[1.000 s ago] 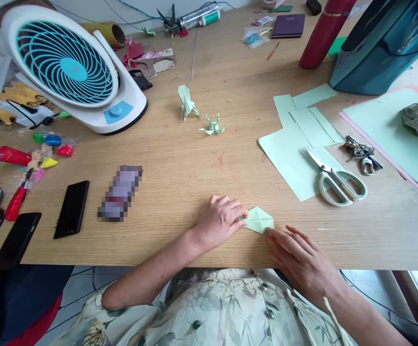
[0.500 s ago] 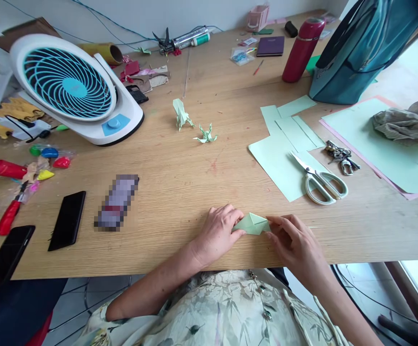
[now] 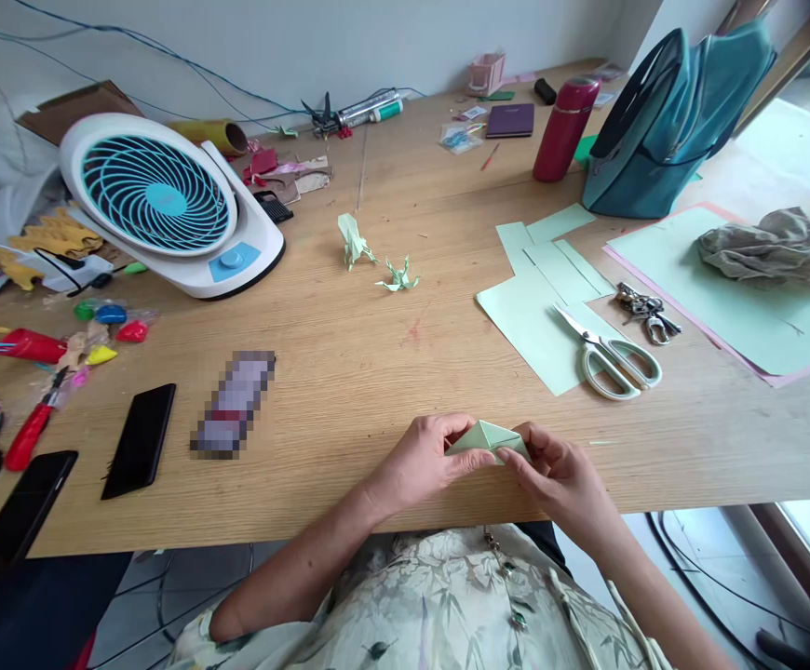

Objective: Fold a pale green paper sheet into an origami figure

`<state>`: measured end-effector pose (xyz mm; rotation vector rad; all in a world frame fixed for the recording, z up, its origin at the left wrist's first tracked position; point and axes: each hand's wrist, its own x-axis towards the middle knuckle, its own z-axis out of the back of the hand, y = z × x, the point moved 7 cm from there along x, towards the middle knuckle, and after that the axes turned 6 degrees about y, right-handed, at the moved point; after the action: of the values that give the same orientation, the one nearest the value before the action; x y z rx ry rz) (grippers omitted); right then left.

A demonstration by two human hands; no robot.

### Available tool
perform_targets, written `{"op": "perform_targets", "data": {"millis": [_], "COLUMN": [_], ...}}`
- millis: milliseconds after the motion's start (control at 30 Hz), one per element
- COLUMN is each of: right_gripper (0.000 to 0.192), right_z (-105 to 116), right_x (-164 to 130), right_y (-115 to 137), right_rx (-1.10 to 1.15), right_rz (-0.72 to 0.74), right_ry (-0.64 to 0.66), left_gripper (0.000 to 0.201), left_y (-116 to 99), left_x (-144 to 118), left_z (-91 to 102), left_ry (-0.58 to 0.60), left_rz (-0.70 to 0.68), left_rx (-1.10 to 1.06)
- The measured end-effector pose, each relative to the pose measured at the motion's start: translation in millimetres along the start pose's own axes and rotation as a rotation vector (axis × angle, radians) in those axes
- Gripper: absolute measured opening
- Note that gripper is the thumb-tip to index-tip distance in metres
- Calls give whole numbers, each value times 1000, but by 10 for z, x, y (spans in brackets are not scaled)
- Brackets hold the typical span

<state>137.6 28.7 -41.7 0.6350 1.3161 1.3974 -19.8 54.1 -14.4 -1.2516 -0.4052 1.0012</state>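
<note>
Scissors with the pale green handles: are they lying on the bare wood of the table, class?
No, the scissors lie on a pale green paper sheet covering the table.

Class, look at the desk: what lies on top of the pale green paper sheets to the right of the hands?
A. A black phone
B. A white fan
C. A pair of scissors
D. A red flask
C: the scissors lie with blades open on the pale green sheets, right of the hands folding the small green paper.

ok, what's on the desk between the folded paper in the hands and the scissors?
Head view: only bare wooden desk between the folded paper and the scissors; the scissors rest on pale green sheets farther back.
</note>
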Motion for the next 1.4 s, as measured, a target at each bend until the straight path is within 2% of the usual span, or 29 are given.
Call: {"op": "perform_targets", "data": {"millis": [100,233,333,467,600,667,733,833,967,1100,1200,1300,1400], "right_gripper": [39,24,35,40,25,19,21,27,32,36,46,43,32], "right_z": [-38,-79,-63,-24,-61,-75,-75,-75,-123,-197,-211,-187,-145], "right_x": [16,25,10,-21,-24,-10,12,52,102,91,44,1,-17], "right_y": [37,95,153,269,345,327,268,169,149,230,229,176,163], "right_rx": [101,254,312,177,-24,-50,-2,103,256,355,373,261,30], "right_rz": [23,106,186,271,253,210,157,103,68,54,63,64,63], "right_ry": [5,53,55,34,80,76,38,-26,-19,36,23,-4,0], "left_gripper": [36,39,51,57,62,61,51,32,18,16,9,10,15], "left_y": [65,161,213,235,277,271,208,-3,-170,-127,-64,-2,53], "left_x": [1,1,-19,-40,-43,-48,-62,-128,-210,-240,-249,-242,-206], "left_z": [22,13,-37,-80,-109,-92,8,153,186,233,267,264,202], "left_ry": [-46,-52,5,56,95,98,13,-122,-184,-255,-290,-325,-324], "left_rz": [11,50,142,206,245,225,135,-64,-189,-124,-51,-5,7], "left_rx": [-108,-357,-534,-678,-727,-656,-492,-183,48,171,226,268,322]}}
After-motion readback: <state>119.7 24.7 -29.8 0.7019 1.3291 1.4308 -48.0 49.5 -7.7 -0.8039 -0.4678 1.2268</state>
